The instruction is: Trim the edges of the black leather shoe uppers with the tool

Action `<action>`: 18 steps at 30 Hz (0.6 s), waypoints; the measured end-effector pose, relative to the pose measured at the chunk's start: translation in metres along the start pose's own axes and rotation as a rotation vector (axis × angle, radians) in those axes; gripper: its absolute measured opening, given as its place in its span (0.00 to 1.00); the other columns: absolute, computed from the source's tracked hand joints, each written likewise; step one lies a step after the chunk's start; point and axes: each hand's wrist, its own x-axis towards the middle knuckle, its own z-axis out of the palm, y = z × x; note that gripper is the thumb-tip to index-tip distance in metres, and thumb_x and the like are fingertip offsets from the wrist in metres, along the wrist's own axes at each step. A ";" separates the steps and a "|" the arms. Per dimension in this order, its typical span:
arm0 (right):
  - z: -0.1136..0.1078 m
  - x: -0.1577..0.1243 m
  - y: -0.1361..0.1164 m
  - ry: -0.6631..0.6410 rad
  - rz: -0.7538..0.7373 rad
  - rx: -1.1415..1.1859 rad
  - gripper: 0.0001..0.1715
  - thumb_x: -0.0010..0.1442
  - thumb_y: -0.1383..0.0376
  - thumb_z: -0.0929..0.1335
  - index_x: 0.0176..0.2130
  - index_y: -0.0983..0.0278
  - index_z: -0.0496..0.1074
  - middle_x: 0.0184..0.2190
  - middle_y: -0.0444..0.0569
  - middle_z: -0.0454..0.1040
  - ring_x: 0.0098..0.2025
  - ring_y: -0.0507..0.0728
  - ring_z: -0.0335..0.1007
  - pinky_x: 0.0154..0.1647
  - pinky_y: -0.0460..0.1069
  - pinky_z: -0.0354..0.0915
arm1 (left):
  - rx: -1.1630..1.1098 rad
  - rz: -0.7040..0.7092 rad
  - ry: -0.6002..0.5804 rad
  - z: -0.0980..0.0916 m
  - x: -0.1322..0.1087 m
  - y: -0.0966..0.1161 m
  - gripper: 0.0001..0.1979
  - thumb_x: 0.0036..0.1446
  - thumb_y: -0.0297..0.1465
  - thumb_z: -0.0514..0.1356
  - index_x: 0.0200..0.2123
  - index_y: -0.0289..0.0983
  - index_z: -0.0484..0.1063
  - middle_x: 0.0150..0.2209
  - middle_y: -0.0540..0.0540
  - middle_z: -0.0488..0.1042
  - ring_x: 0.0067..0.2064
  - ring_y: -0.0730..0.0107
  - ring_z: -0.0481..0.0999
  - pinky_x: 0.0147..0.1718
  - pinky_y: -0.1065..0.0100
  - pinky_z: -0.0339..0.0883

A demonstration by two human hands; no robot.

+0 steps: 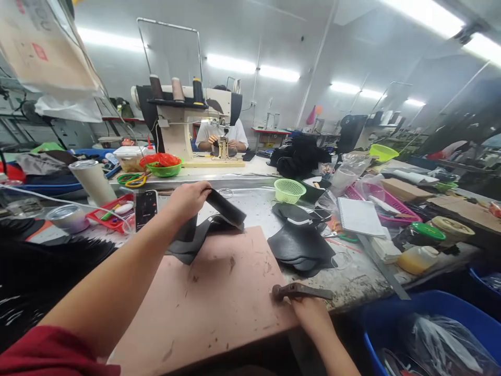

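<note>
With its fingers pinched, my left hand (191, 197) grips the edge of a black leather piece (225, 206) and holds it raised at an angle. Other dark leather pieces (188, 245) lie beneath it at the far edge of a pinkish board (223, 282). At the board's right edge, my right hand (309, 310) is closed around a hammer (301, 290); the handle is mostly hidden by the hand. The hammer's round face points left, just over the board. To the right of the board rests a stack of black leather pieces (301, 245).
Beyond the board are a sewing machine (176, 125) with a person (240, 136) behind it, and a pale green basket (289, 190). A phone (146, 209) and red tray (113, 211) sit left; a notebook (358, 216), jars (420, 258) and a blue bin (422, 303) are right.
</note>
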 end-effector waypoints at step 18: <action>0.034 0.011 0.018 0.168 -0.057 0.488 0.14 0.44 0.73 0.57 0.29 0.58 0.64 0.26 0.42 0.71 0.31 0.55 0.70 0.34 0.46 0.64 | -0.064 0.211 -0.482 0.178 0.056 0.178 0.13 0.58 0.36 0.53 0.43 0.35 0.67 0.43 0.44 0.69 0.42 0.67 0.70 0.41 0.60 0.66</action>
